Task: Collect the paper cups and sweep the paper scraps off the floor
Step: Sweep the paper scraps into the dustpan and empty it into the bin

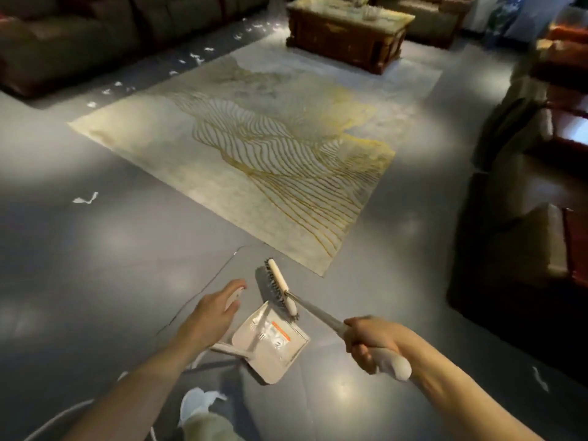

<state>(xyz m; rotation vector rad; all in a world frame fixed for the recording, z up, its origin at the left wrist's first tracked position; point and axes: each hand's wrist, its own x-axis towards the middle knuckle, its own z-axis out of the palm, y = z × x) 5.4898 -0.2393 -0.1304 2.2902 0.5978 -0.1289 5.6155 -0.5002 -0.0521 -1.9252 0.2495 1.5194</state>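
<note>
- Crumpled white paper lies at the bottom edge between the two forearms; whether it is a loose scrap or already bagged, I cannot tell.
- Right hand is wrapped in a full fist round the shaft of the long-handled brush, just above its white end grip. The bristle head hangs at the lip of the dustpan.
- Left hand reaches forward with its back to the camera, fingers gently curved over something small and white. Whether it grips that thing cannot be told.
- Paper scraps are scattered: one torn scrap on the bare grey floor to the left, a trail of scraps along the foot of the sofa, and another bit to the right. No paper cup shows plainly.
- Such scraps are likely featherlight and limp, so they should slide easily on the glossy floor but may flutter off under a quick stroke. Short, low strokes seem safest.
- Those beside the rug could catch on its edge.
- Cups, once found, would crush easily and are best taken lightly round the rim.
</note>
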